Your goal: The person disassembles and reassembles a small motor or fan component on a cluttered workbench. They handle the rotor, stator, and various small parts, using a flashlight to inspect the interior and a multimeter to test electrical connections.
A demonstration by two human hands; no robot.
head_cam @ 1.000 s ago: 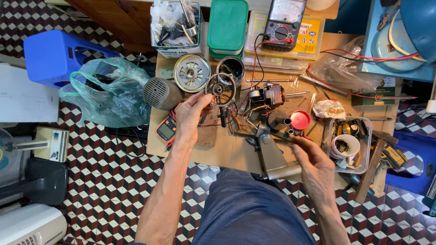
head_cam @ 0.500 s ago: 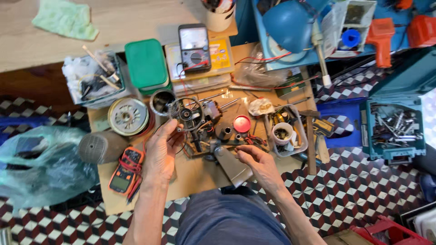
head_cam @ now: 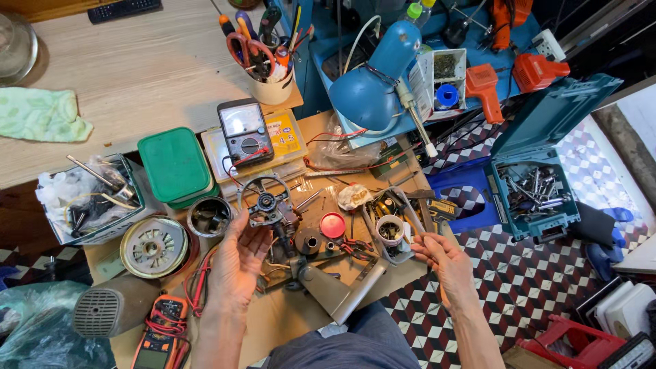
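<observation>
At the near edge of the low tabletop [head_cam: 287,321] the person's knees show, and both forearms reach forward over it. The left hand [head_cam: 239,263] is raised palm up with fingers curled loosely around the lower part of a dark motor assembly [head_cam: 268,205], whose round spoked end ring stands just beyond the fingertips. The right hand [head_cam: 444,263] hovers off the tabletop's right edge above the checkered floor [head_cam: 519,273], fingers pinched together; it seems to grip a thin tool handle, but I cannot tell for certain.

Between the hands lies a grey angled metal bracket [head_cam: 335,290] near the front edge, with a red round cap [head_cam: 333,225] and a small white cup of screws [head_cam: 390,230] just past it. At the near left corner sit an orange multimeter [head_cam: 160,335] and a grey ribbed housing [head_cam: 113,307]. Further left are a flat silver rotor disc [head_cam: 154,246] and a small open tin [head_cam: 210,216].

Toward the far edge rest a green plastic box [head_cam: 175,165], an analogue meter [head_cam: 246,133] on a yellow case, and a clear tub of wires [head_cam: 89,198]. Beyond, a blue desk lamp [head_cam: 372,85], a cup of scissors and screwdrivers [head_cam: 268,65], and to the right an open teal tool case [head_cam: 536,184] on the floor.
</observation>
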